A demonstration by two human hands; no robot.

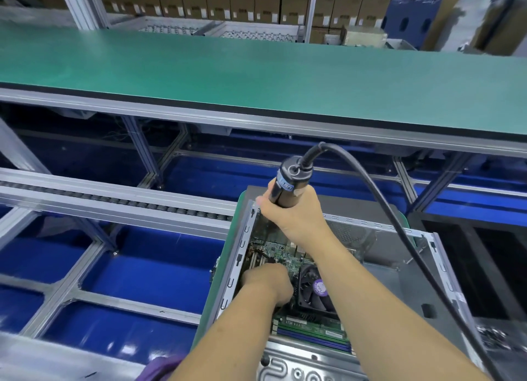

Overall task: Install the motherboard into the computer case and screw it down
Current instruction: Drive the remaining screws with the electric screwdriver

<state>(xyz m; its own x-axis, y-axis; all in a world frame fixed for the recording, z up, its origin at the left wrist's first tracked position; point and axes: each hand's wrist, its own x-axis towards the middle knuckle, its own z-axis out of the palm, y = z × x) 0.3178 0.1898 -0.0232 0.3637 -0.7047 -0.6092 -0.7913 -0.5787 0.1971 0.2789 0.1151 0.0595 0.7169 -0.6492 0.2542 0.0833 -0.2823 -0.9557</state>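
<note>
Lying open-sided, grey sheet-metal computer case (336,269) contains green motherboard (282,255) with round black cooler fan (315,291). Right hand (293,212) wraps cylindrical black electric screwdriver (288,181), upright, with a thick rubber cable (399,226). Left hand (268,281) rests on the board, its fingers hidden. Smooth green surface (256,72) lies beyond.
</note>
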